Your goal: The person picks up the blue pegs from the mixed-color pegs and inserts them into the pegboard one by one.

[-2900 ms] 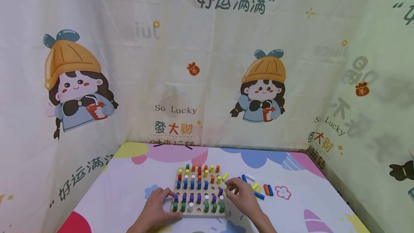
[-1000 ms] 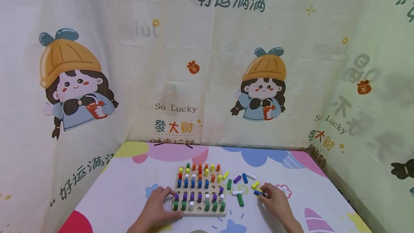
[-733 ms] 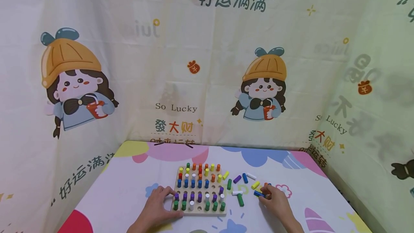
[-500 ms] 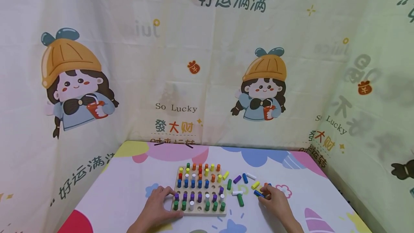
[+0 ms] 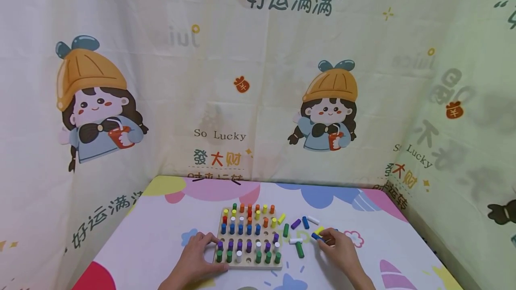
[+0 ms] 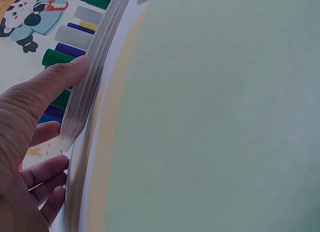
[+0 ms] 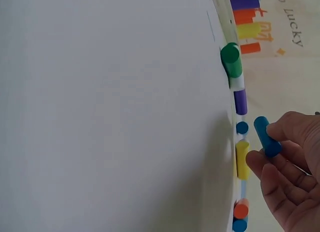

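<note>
A wooden pegboard (image 5: 248,267) carries rows of upright coloured pegs, with some holes bare. At its near left corner, my left hand (image 5: 192,256) holds it, thumb on the front edge and index finger at the left side. The left wrist view has the thumb (image 6: 70,74) pressed against the board's side, the lower fingers loosely bent. To the right of the board, my right hand (image 5: 340,249) pinches a blue peg (image 7: 267,137) between thumb and fingers, raised over the table. A yellow peg (image 5: 320,230) lies just behind it, partly covered.
Loose pegs lie between board and right hand: green ones (image 5: 300,249), a white one (image 5: 295,240), a purple one (image 5: 296,223) and a blue one (image 5: 305,222). An orange peg (image 7: 241,209) shows below the right hand's level. Printed curtains (image 5: 266,102) enclose the table.
My right hand went from the board's right side to the loose pegs, took hold of a blue peg and has moved it slightly left. My left hand stays on the board.
</note>
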Available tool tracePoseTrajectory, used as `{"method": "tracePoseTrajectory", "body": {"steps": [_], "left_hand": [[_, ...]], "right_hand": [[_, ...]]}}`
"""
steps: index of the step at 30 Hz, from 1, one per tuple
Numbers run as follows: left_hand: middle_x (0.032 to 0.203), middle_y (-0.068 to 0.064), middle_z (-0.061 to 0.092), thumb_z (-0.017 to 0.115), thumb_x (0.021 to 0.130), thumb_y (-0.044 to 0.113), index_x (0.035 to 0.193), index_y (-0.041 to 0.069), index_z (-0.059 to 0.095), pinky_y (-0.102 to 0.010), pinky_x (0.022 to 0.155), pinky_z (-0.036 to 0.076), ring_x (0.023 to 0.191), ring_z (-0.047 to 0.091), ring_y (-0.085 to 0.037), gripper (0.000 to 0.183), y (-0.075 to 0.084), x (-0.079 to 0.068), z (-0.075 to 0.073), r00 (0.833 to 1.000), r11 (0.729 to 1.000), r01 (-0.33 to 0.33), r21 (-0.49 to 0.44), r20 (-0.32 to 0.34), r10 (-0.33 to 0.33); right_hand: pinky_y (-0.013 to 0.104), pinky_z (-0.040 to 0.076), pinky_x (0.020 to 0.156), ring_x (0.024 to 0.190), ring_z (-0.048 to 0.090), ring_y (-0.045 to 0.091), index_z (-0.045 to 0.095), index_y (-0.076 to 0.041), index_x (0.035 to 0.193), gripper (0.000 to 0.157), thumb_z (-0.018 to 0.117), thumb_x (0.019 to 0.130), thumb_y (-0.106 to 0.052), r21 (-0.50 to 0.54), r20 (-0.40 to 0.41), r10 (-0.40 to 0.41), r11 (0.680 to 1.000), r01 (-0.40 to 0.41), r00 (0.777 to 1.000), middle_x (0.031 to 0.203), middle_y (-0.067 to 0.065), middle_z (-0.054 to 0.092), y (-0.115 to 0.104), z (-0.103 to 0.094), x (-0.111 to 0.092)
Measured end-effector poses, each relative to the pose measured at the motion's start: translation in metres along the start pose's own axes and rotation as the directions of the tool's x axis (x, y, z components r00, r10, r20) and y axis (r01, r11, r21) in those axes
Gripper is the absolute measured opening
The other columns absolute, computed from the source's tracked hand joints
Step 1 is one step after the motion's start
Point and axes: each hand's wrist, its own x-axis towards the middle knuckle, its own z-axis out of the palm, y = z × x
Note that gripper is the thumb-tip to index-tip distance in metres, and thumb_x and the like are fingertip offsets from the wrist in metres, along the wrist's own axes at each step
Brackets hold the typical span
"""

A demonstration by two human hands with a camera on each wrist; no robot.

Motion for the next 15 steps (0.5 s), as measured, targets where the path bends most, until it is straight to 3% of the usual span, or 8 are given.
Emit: {"method": "tracePoseTrajectory", "body": {"steps": [4,15], "left_hand": [[0.109,-0.004,0.055,0.093,0.06,0.059,0.108,0.025,0.066,-0.064,0.095,0.049,0.105,0.047,-0.031,0.065,0.0,0.0,0.0,1.0,1.0,0.005,-0.003,0.006,-0.005],[0.109,-0.004,0.055,0.093,0.06,0.06,0.108,0.025,0.066,-0.063,0.094,0.048,0.104,0.048,-0.03,0.065,0.001,-0.002,-0.002,1.0,1.0,-0.006,-0.006,-0.002,0.006]], "right_hand": [[0.023,0.056,0.069,0.072,0.067,0.006,0.072,-0.007,0.092,0.017,0.082,0.081,0.0,0.073,-0.004,-0.015,0.997,0.016,1.0,0.081,-0.001,0.072,-0.009,0.003,0.0],[0.021,0.056,0.068,0.073,0.067,0.007,0.073,-0.004,0.095,0.015,0.081,0.082,0.0,0.135,0.05,-0.012,0.991,0.005,0.999,0.082,-0.001,0.073,-0.032,0.016,0.003]]}}
